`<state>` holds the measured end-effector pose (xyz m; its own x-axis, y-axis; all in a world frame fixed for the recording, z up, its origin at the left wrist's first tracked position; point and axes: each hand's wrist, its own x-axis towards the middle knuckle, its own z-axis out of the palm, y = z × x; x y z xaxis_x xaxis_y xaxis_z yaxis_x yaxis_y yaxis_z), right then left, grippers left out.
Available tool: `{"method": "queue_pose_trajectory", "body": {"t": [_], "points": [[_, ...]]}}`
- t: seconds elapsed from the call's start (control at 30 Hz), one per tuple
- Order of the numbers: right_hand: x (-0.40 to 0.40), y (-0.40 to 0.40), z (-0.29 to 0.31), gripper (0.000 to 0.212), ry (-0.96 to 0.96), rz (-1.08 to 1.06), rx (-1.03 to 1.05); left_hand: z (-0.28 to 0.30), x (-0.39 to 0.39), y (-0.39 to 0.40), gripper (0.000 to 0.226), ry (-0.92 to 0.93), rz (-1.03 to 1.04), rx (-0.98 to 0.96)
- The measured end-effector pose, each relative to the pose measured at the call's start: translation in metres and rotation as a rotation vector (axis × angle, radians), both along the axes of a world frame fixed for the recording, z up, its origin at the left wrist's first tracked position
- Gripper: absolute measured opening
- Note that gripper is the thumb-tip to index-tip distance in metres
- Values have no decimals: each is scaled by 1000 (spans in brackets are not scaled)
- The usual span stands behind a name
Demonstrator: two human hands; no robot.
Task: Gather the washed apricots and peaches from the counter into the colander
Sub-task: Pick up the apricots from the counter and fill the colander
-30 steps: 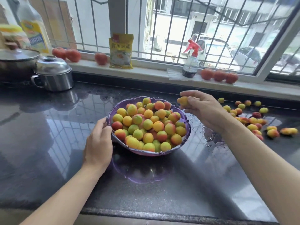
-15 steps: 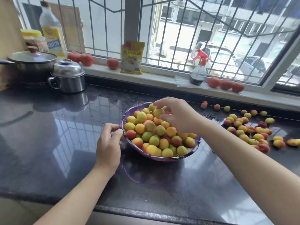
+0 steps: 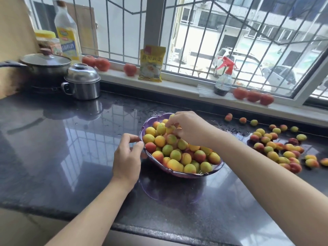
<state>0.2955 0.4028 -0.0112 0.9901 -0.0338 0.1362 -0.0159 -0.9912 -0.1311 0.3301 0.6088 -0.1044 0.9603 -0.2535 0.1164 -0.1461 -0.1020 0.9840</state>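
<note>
A purple colander [image 3: 195,174] heaped with yellow, green and red apricots and peaches sits mid-counter. My left hand [image 3: 126,157] grips its left rim between thumb and fingers. Above the far side of the heap, my right hand [image 3: 188,126] has its curled fingertips pinching an apricot [image 3: 170,129] that rests on top of the pile. Several loose fruits [image 3: 276,150] lie scattered on the wet dark counter to the right, and three more [image 3: 242,120] sit near the back wall.
At the back left stand a lidded steel pot [image 3: 82,82] and a covered pan [image 3: 44,63]. The sill holds an oil bottle [image 3: 67,32], a yellow packet [image 3: 151,63], a spray bottle [image 3: 223,80] and tomatoes [image 3: 253,95]. The counter's front edge [image 3: 159,229] runs below my arms.
My right hand carried an apricot from beside the colander's right rim to the top of the heap and lowered it there. My left hand's fingers curled onto the rim.
</note>
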Motion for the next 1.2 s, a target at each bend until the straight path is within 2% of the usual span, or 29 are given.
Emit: {"method": "queue_pose_trajectory", "body": {"t": [0.13, 0.27, 0.4, 0.5, 0.63, 0.83, 0.9, 1.03, 1.2], "points": [[-2, 2, -2, 42, 4, 5, -9, -1, 3, -5, 35, 27, -29, 85], [-21, -11, 1, 49, -104, -59, 221, -1, 1, -13, 59, -50, -83, 238], [-70, -48, -13, 41, -372, -289, 343, -3, 3, -16, 42, -65, -71, 323], [-119, -77, -41, 36, -476, -491, 388, 2, 0, -23, 40, -63, -60, 377], [-183, -115, -80, 32, -502, -708, 328, 5, -15, -51, 40, -88, -72, 398], [-241, -171, -99, 31, -513, -1008, 145, 6, -30, -101, 35, -115, -90, 372], [-247, -181, -105, 31, -522, -1039, 98, 4, -34, -112, 34, -131, -95, 329], [-253, -190, -114, 37, -559, -1142, 151, -6, -35, -116, 34, -129, -86, 200], [-253, -188, -119, 42, -416, -1045, 50, -10, -32, -112, 32, -100, -90, 141]]}}
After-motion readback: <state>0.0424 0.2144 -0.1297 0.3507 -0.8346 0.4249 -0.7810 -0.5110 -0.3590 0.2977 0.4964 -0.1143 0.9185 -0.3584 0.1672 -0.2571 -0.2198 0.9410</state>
